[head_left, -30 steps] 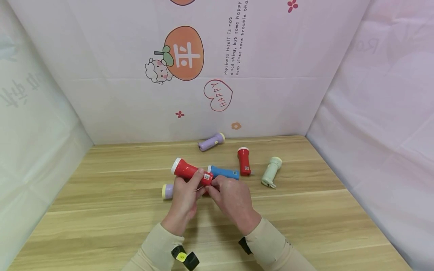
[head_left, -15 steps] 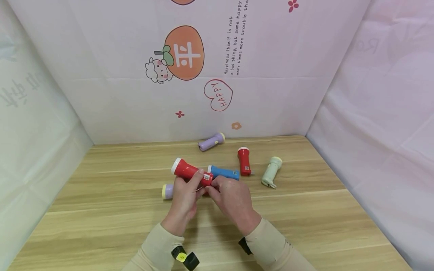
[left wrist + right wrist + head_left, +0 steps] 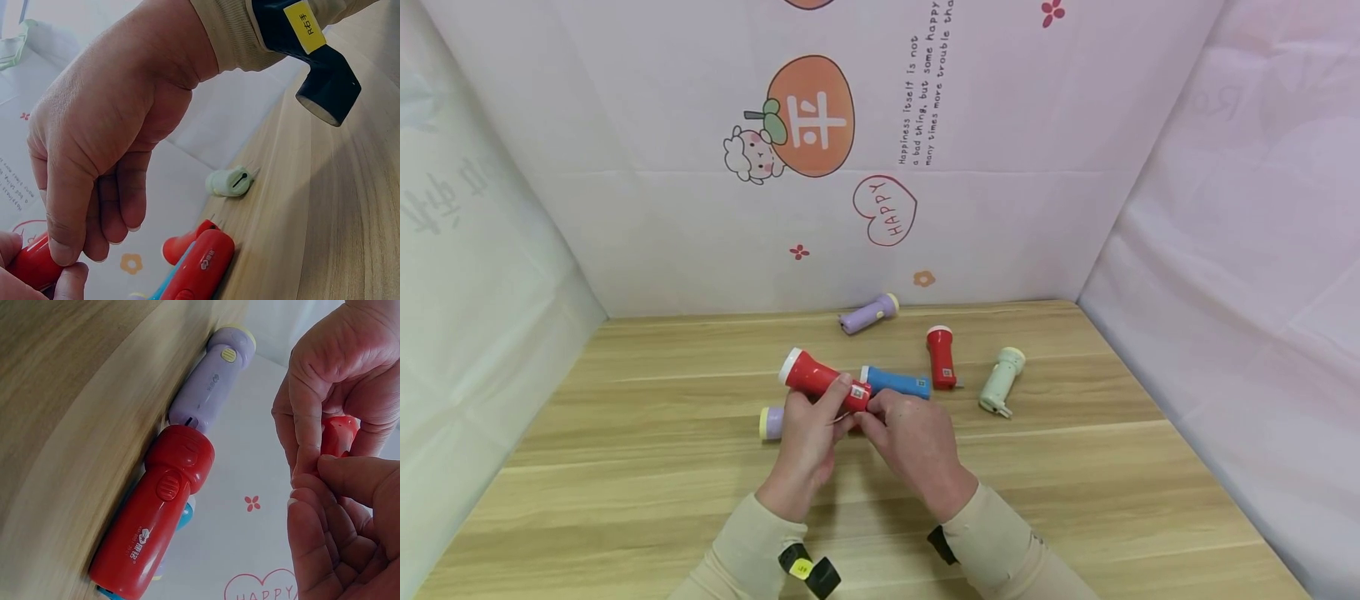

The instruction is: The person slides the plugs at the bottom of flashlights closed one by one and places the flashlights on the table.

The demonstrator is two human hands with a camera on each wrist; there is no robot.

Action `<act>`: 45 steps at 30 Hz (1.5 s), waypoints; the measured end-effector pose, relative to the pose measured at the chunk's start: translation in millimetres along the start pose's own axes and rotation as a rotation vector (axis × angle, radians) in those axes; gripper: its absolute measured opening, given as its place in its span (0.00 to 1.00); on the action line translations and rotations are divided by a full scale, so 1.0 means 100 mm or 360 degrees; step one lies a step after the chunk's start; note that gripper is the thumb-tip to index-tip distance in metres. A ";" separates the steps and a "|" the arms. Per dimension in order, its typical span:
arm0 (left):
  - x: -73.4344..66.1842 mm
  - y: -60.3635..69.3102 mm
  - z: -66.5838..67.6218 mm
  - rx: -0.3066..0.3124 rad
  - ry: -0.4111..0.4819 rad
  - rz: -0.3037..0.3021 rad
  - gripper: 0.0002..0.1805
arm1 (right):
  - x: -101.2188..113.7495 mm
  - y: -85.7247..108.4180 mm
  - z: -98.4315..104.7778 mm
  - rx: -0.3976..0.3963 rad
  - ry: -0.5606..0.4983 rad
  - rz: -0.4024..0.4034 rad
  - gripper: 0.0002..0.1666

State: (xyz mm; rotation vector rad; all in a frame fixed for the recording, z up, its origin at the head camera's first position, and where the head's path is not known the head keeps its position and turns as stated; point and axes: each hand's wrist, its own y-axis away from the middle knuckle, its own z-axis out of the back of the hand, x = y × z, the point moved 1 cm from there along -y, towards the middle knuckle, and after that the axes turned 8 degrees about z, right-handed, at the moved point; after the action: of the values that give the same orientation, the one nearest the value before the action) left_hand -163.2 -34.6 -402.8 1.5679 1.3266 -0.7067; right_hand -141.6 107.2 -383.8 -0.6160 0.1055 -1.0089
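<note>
My left hand point(image 3: 808, 442) grips a red flashlight point(image 3: 816, 377) with a white lens rim, tilted above the table, its head toward the far left. At the tail end, the thumb and forefinger of my right hand point(image 3: 917, 437) pinch the flashlight; what lies between those fingertips is hidden. In the right wrist view, a bit of the held red flashlight point(image 3: 341, 434) shows between the fingers of both hands. Just beyond the hands lies a blue flashlight point(image 3: 898, 382). A lavender flashlight point(image 3: 771, 424) is partly covered by my left hand.
Another red flashlight point(image 3: 147, 519) lies near the hands, mostly hidden in the head view. Farther back are a red flashlight point(image 3: 940, 358), a pale green flashlight point(image 3: 1002, 382) with prongs out, and a lavender flashlight point(image 3: 868, 314) near the back wall. The wooden table point(image 3: 625, 500) has cloth walls around it.
</note>
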 end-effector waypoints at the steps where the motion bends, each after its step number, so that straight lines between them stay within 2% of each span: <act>1: 0.00 0.00 0.00 0.0001 0.0000 -0.0002 0.33 | 0.00 0.00 0.00 -0.0002 0.0002 0.0003 0.15; 8: 0.01 -0.01 0.00 0.0006 0.0015 -0.0002 0.32 | -0.01 0.00 -0.02 0.0000 0.0008 0.0011 0.15; 19: -0.02 0.00 0.05 0.0011 -0.0085 0.0031 0.37 | -0.02 0.01 -0.03 0.0008 0.0012 0.0030 0.16; 33: -0.03 0.00 0.06 0.0043 -0.0085 -0.0033 0.33 | -0.01 0.00 -0.05 -0.0003 -0.0003 0.0052 0.15; 45: -0.06 0.00 0.08 0.0015 -0.0079 -0.0075 0.30 | 0.02 -0.01 -0.07 0.0010 -0.0007 0.0036 0.15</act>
State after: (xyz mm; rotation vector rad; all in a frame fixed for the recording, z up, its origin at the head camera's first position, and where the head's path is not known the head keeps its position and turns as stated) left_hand -163.8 -44.3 -400.2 1.5210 1.3291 -0.7774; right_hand -143.4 102.3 -388.6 -0.6099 0.1053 -0.9858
